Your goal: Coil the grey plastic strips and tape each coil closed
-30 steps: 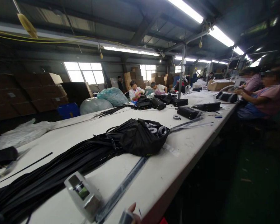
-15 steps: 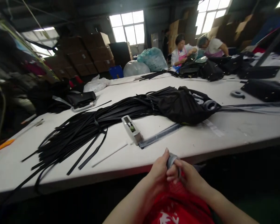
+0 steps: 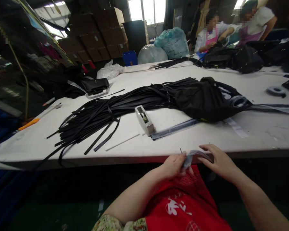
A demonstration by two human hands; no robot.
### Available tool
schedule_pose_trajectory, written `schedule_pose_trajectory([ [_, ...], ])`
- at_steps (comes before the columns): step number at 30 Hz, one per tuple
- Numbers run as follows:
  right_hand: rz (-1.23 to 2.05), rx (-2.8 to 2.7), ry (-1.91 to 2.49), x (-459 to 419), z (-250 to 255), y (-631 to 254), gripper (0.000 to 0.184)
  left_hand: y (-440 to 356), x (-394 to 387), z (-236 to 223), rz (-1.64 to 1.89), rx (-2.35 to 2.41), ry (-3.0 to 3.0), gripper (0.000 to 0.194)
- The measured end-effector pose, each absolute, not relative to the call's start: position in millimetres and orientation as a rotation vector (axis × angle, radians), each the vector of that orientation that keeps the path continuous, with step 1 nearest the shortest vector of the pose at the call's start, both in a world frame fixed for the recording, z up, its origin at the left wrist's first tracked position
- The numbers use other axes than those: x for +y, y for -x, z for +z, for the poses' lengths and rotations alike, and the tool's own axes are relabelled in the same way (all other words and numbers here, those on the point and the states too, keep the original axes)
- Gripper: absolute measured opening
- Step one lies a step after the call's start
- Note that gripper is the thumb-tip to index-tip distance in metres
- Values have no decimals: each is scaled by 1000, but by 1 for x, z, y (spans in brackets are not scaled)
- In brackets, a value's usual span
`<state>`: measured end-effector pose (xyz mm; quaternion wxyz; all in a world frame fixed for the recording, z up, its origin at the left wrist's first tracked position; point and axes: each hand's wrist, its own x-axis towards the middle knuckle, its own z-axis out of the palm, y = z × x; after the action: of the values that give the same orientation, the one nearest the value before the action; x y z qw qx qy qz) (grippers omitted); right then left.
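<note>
At the table's front edge, my left hand (image 3: 175, 165) is closed around a loosely curled grey strip (image 3: 188, 160). The strip arches to the right from that grip. Its far end reaches in between the spread thumb and fingers of my right hand (image 3: 218, 162), which looks open; contact there is hard to make out. Beyond the hands, a grey tape dispenser (image 3: 145, 121) stands on the white table (image 3: 125, 157). A flat dark grey strip (image 3: 174, 129) runs from beside it towards a black fabric bundle (image 3: 204, 101).
A long bundle of black straps (image 3: 125, 101) lies across the table. Grey coils (image 3: 239, 101) rest by the fabric. An orange-handled tool (image 3: 29, 124) lies at the left edge. Two people work beyond black bags (image 3: 247, 59) at the back right. A red apron (image 3: 183, 205) covers my lap.
My hands have come apart: the right moved off to the right and its fingers spread, while the left kept the grey strip, now drawn out between them. The view has shifted left and down.
</note>
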<state>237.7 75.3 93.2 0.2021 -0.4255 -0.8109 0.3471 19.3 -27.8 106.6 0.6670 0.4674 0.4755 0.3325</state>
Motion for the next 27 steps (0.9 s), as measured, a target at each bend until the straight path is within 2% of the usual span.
schedule_pose_trajectory([
  [1,876,-2311,1142,74,90,-234,49,-19,-27,111,756,961,-908,78],
  [3,931,-2373,1026,64,83,-225,55,-17,-25,116,780,798,-710,74],
  [7,1437,-2372,887,34,73,-199,39,-9,-13,121,946,705,-490,72],
  [10,1812,-2340,801,7,76,-184,41,-3,-2,124,1153,744,-424,71],
  [12,2080,-2288,694,-9,85,-181,43,-1,3,122,1337,928,-517,71],
  [14,2324,-2156,559,-18,97,-185,44,0,4,115,1468,1239,-850,71],
  [16,2418,-1988,511,-11,110,-197,46,-2,-1,107,1378,1501,-1341,71],
  [18,2310,-1853,630,10,116,-212,52,-6,-9,101,1071,1562,-1736,72],
  [20,2009,-1899,841,39,116,-226,51,-8,-16,100,808,1482,-1845,73],
  [24,1030,-2321,1168,80,99,-237,38,-9,-20,104,713,1188,-1357,82],
  [26,802,-2381,1150,83,89,-233,41,-6,-18,105,764,1034,-1048,82],
  [27,817,-2395,1113,81,85,-229,42,-5,-16,104,798,964,-926,81],
])
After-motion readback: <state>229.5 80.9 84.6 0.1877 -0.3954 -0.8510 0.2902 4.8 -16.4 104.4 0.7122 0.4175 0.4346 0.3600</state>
